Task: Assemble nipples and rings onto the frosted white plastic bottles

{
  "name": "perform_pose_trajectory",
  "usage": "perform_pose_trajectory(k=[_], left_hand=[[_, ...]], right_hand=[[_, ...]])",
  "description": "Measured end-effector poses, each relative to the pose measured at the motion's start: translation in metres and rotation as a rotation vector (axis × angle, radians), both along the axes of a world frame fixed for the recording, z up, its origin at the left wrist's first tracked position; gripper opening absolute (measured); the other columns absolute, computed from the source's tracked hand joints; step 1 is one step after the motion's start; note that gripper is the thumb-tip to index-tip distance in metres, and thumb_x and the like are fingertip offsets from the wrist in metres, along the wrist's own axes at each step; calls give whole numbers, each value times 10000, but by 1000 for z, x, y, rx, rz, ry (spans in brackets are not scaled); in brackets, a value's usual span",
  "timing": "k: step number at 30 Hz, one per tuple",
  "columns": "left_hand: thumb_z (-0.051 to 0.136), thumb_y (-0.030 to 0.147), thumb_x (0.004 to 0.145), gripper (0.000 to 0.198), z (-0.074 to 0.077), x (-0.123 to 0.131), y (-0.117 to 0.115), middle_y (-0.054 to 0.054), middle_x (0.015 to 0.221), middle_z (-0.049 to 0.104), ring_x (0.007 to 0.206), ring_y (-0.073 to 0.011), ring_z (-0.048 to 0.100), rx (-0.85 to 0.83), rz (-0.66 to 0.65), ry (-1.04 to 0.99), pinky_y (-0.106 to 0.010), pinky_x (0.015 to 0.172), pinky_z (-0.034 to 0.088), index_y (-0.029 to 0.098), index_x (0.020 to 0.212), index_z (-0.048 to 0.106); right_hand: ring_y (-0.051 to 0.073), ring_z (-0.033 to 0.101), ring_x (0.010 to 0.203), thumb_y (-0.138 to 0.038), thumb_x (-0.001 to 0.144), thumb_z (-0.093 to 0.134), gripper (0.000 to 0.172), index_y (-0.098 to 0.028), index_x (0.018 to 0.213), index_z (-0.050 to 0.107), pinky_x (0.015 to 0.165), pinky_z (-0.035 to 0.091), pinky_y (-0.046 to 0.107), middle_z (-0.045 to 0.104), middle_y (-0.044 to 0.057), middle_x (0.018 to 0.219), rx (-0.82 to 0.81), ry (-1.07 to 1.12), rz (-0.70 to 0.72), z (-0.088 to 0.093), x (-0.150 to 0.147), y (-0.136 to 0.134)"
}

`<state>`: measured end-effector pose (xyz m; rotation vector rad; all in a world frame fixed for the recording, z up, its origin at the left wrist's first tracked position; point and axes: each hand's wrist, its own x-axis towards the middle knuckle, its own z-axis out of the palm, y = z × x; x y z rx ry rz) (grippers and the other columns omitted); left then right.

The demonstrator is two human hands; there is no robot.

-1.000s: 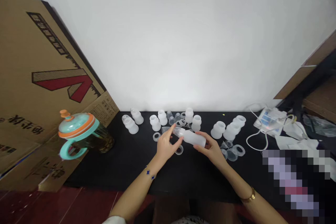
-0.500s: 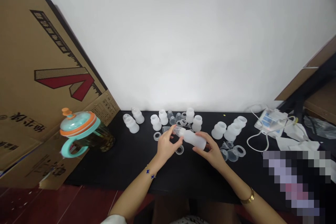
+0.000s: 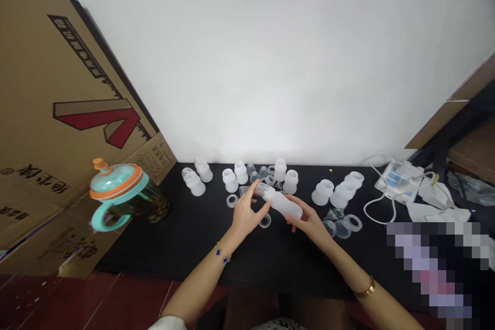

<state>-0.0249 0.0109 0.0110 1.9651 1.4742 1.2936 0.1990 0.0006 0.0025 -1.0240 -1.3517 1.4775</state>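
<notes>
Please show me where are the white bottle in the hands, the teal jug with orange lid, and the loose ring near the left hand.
white bottle (image 3: 286, 205), head view, middle of its body.
teal jug (image 3: 116, 181), head view, on its lid.
loose ring (image 3: 231, 200), head view, on its rim.

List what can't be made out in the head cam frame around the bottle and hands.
- Neck end of the frosted bottle, head view: left hand fingers cover it; what sits there is unclear.
- Right hand palm side: hidden under the bottle.
- Small clear parts by the right hand: too small to identify.
- Lower right corner: pixelated out.
- Cardboard box: cut by left edge.
</notes>
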Motion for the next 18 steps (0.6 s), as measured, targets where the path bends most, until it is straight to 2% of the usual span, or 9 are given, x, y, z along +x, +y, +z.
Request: perform_pose_trajectory(k=[5,9,15,18], left_hand=[[664,338,866,581,2,2,0,-81,1244,647,1011,-219,669,79,34,19,-321,741,612,258,1409,472],[673,292,842,556,3,2,-1,-72,1185,662,976,-208,664,144,40,51,-312,742,606,246,1371,508],[703,257,763,552,3,0,0,-57,1067,687,936,-209,664,216,86,59,-313,747,600,227,1298,570],[699,262,763,541,3,-1,0,-55,1046,688,934,-208,661,215,84,48,-313,746,598,225,1289,577]], right_hand=[[222,642,906,-399,765,798,609,-267,1327,601,672,573,293,617,75,1279,164,-115,-58,-4,2,-2],[258,629,1022,-408,795,770,585,-285,1340,597,768,581,329,587,76,1349,259,-197,-68,-4,3,-2],[256,630,1009,-414,789,770,584,-277,1332,603,759,581,327,597,76,1327,255,-220,-54,0,2,-4],[234,651,892,-420,750,801,628,-276,1327,598,638,577,300,629,73,1250,133,-118,-18,2,2,-3]])
